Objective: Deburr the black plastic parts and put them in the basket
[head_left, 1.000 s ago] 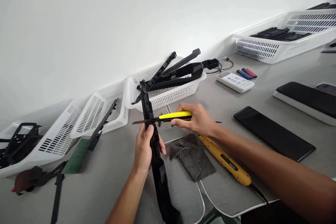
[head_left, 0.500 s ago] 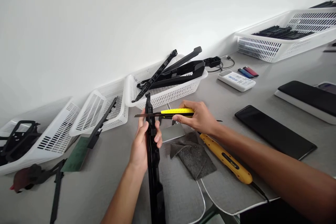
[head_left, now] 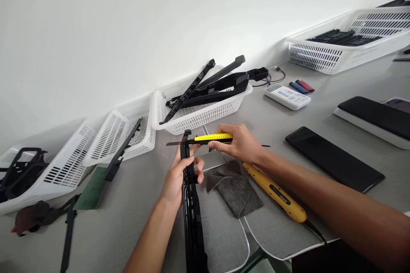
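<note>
My left hand (head_left: 174, 179) is wrapped round a long black plastic trim strip (head_left: 192, 222), which stands on end and runs down out of the bottom of the view. Pinched in my right hand (head_left: 241, 143) is a yellow-and-black utility knife (head_left: 213, 137), held level with its long thin blade pointing left. The blade passes across the top part of the strip, above my left thumb; whether it touches the plastic I cannot tell. A dark grey cloth (head_left: 238, 192) lies below the right hand, beside a yellow corded tool (head_left: 277, 194).
Behind the hands stands a white basket (head_left: 205, 115) of black plastic parts, with more baskets (head_left: 117, 136) to the left and one (head_left: 320, 57) at far right. A black phone (head_left: 335, 158), a white device (head_left: 288, 97) and a green sheet (head_left: 91, 190) lie on the grey table.
The black trim strip has turned in my left hand and its top end sits lower and slightly further right. The knife stays across it, moved only slightly.
</note>
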Demonstrator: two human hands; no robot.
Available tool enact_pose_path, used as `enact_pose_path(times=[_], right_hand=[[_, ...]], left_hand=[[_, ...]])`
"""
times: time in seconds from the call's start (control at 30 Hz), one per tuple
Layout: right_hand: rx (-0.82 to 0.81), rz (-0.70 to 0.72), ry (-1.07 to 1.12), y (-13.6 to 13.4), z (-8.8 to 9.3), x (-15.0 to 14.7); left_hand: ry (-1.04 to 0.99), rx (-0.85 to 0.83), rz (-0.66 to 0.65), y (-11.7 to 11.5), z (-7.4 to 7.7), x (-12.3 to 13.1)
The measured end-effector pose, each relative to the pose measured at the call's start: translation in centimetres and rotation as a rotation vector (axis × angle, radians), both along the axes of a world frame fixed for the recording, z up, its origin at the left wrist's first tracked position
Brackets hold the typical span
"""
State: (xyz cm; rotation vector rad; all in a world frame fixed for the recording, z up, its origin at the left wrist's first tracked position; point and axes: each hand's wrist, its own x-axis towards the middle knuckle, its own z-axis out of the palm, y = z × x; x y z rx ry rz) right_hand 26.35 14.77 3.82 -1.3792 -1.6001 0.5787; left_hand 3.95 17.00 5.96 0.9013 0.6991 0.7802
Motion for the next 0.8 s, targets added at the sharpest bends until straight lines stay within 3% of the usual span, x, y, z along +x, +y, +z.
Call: enact_pose_path(times=[0.27,0.57,0.8], right_hand=[[0.016,-0.112,-0.027,0.1,0.0,0.3],[0.021,-0.239,-0.056,0.0,-0.1,-0.2],[0.017,-0.228,0.01,0.2,-0.3,0.4]], left_hand=[[-0.027,0.016,0.076,0.8,-0.8,-0.1],[0.046,0.06,0.053,1.5,-1.2,-0.4],[0.019,0.019,0.005,1.2,-1.0,-0.4]])
